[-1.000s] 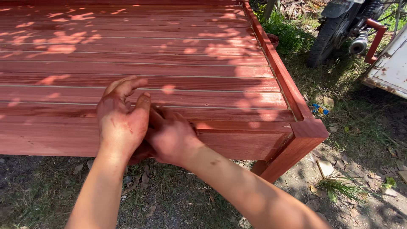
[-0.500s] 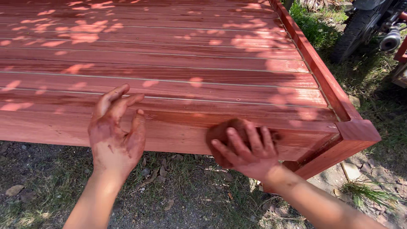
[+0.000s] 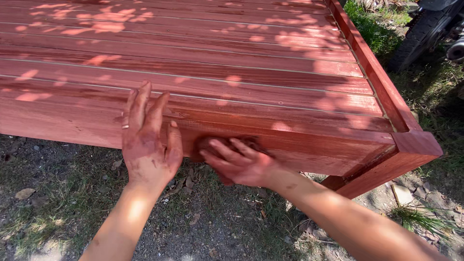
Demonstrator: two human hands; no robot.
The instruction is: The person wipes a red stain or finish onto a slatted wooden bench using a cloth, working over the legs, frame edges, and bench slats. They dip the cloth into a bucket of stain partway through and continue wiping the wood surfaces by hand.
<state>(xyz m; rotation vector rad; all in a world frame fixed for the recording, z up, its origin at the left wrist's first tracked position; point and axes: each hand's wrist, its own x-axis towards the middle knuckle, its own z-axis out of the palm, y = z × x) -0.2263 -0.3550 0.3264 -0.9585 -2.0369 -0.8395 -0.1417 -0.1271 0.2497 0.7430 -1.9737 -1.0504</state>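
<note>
Stain-soaked dark brown rag (image 3: pixel 220 143) sits pressed against the front side rail of the red-brown slatted wooden platform (image 3: pixel 251 72), under the right hand (image 3: pixel 239 162), whose fingers curl over it. Just beside it along that rail, the left hand (image 3: pixel 150 140) rests flat, fingers spread and holding nothing.

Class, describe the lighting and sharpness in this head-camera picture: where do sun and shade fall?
Head view: dappled sun patches scatter across the red slatted platform; left hand and right hand sit in shade, fairly sharp; forearms catch bright sun; ground is shaded.
</note>
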